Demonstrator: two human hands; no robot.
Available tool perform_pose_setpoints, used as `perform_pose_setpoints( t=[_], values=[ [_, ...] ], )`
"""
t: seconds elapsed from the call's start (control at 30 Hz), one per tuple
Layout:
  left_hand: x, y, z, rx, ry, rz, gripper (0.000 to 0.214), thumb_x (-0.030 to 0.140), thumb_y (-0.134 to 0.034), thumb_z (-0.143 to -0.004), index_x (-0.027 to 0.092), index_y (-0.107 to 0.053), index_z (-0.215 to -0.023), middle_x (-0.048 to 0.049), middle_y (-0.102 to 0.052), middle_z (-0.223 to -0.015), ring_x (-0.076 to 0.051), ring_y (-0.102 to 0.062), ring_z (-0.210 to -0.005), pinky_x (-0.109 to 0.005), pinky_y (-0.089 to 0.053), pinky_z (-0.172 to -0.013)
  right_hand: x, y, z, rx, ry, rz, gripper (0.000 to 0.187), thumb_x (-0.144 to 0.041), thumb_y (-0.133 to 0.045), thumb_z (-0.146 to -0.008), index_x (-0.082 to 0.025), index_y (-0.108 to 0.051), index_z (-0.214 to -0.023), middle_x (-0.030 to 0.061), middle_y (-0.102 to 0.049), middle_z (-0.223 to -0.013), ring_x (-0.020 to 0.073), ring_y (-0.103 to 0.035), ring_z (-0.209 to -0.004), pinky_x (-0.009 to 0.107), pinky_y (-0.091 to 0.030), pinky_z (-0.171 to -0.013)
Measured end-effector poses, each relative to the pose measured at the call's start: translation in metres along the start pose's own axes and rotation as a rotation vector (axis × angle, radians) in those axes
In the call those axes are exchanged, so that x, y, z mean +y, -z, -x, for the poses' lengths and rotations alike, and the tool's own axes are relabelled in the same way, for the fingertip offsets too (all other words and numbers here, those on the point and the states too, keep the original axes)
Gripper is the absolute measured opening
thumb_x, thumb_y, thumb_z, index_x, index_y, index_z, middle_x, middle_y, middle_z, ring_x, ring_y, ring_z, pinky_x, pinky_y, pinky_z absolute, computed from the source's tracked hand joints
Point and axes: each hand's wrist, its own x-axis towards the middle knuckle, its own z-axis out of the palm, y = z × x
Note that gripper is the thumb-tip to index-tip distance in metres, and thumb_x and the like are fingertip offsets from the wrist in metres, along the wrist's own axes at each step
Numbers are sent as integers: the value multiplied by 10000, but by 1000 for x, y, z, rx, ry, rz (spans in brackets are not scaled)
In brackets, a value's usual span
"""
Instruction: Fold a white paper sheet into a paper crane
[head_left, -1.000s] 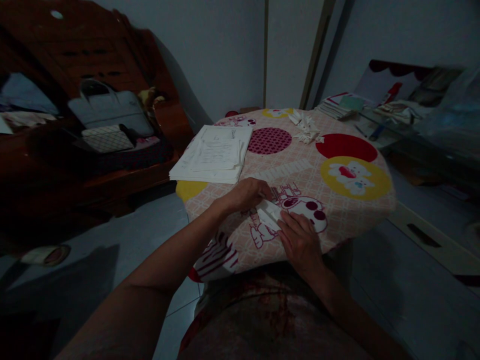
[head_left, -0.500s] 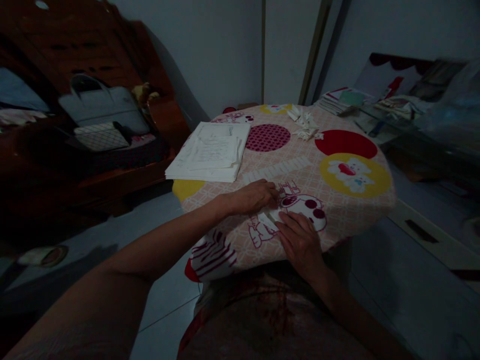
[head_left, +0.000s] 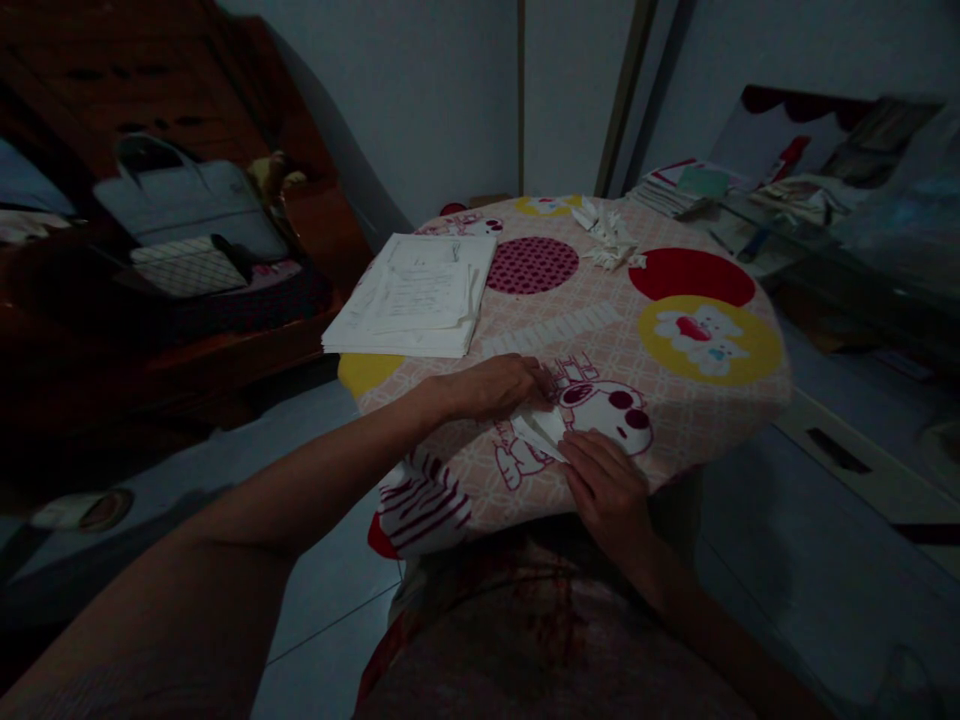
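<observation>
A small piece of white paper (head_left: 541, 430) with a folded edge lies between my hands near the front of the cloth-covered table (head_left: 450, 410). My left hand (head_left: 504, 388) comes in from the left, fingers curled and closed on the paper's far edge; the fingertips are partly hidden. From the right, my right hand (head_left: 606, 480) presses its fingers together on the paper's near right end. Just beyond the hands lies a strip of white paper slips (head_left: 555, 328). A stack of white sheets (head_left: 420, 300) is at the table's left side.
Several folded paper pieces (head_left: 609, 235) lie heaped at the table's far side. A glass-topped stand (head_left: 795, 225) with papers adjoins the right. On the left, a wooden bench (head_left: 292, 325) holds a grey handbag (head_left: 195, 205). One slipper (head_left: 82, 510) lies on the floor.
More of the white paper shows between my hands, its folded part now standing out. My left hand has shifted slightly left. The view has tilted slightly.
</observation>
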Motion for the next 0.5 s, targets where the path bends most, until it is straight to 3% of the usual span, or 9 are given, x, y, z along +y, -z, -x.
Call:
perform_pose_setpoints(
  t=[0.27,0.5],
  values=[
    [11,4,14,105,107,-196,276,138,-561,-843,201,-701,-1073,-105,-660,-1094,-249,-543,-1030,-392,-375,-946,-9,2,-9,-72,-92,97,209,-162,-494,-931,-158,-677,-1032,92,-712,-951,232,-584,-921,395,-487,-854],
    [16,12,32,78,125,-212,285,166,-619,-820,249,-704,-1078,-66,-632,-1234,-259,-501,-1120,-419,-311,-1017,-13,4,-15,-202,-54,178,218,-173,-462,-948,-136,-659,-1033,87,-670,-863,228,-524,-860,369,-434,-780]
  ],
)
